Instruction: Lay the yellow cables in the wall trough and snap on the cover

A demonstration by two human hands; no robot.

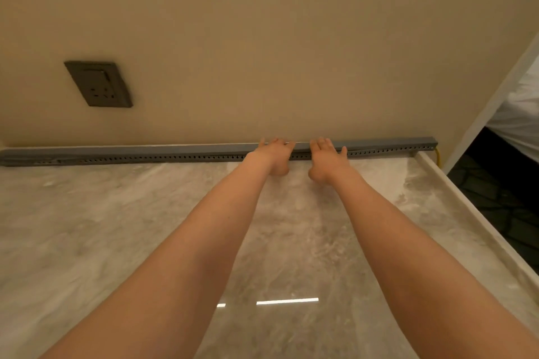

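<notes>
A long grey slotted trough (175, 158) runs along the foot of the beige wall at the back of a marble counter. A grey cover (385, 143) lies along its top. My left hand (274, 154) and my right hand (326, 156) rest side by side on the cover near its middle, palms down, fingers spread over the top edge and thumbs on the counter side. Neither hand holds anything. A short piece of yellow cable (438, 158) hangs out of the trough's right end. The cables inside are hidden.
A dark grey wall socket (99, 84) sits on the wall up to the left. The glossy marble counter (116, 227) ends at a raised white rim (466, 204) on the right. Beyond it are dark floor and white bedding (522, 114).
</notes>
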